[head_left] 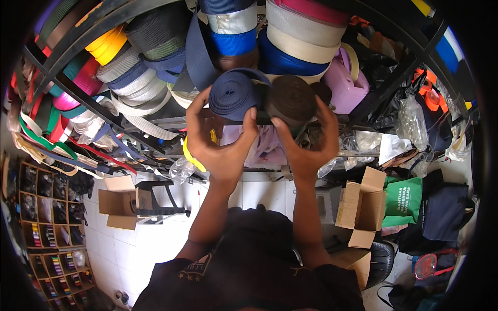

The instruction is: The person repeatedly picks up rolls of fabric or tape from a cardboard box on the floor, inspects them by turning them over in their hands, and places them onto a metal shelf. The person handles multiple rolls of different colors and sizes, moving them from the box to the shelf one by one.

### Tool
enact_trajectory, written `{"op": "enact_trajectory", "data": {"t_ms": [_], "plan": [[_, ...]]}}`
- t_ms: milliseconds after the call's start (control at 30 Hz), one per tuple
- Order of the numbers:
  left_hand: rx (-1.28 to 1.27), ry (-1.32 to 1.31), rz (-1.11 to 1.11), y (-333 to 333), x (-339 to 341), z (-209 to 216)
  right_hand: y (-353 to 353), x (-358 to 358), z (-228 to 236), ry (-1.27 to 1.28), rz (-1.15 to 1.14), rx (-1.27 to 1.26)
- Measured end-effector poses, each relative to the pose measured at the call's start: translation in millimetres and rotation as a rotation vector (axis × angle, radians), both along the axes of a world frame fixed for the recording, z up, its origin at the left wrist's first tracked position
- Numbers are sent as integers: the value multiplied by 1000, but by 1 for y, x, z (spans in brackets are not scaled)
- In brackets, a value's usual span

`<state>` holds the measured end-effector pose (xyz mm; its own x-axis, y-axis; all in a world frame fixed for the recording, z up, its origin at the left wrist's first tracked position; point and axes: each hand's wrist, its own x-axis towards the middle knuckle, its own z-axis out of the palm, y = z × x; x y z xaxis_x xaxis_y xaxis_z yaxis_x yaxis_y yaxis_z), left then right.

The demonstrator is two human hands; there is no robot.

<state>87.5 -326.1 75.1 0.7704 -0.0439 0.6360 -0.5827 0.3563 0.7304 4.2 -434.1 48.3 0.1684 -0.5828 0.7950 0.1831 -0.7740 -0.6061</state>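
Note:
My left hand point(218, 142) is closed around a navy roll of webbing strap point(232, 95), its thumb on the near side and fingers on the outer left. A dark brown roll of webbing strap point(291, 99) sits in my right hand point(310, 145), gripped the same way from the right. Both rolls are side by side at the front of a black metal shelf, their coiled faces toward me. Behind them rise a stack of blue, white and brown rolls point(232, 44) and a wider stack with cream and blue rolls point(301, 46). A lilac plastic container point(348, 85) stands right of the brown roll.
More rolls in grey and white point(132, 80) fill the shelf's left, with loose straps hanging down. Open cardboard boxes stand at left point(120, 202) and right point(363, 205) below. A green bag point(402, 199) lies farther right. A compartment rack point(52, 217) with spools lines the left.

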Motion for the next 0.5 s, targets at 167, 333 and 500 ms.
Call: {"op": "enact_trajectory", "data": {"t_ms": [167, 333, 500], "plan": [[419, -81, 129, -15, 10, 21, -7, 32, 4, 111, 25, -94], [512, -296, 330, -25, 19, 8, -4, 34, 3, 183, 12, -43], [472, -254, 362, -30, 18, 5, 3, 35, 3, 199, -38, -64]]}}
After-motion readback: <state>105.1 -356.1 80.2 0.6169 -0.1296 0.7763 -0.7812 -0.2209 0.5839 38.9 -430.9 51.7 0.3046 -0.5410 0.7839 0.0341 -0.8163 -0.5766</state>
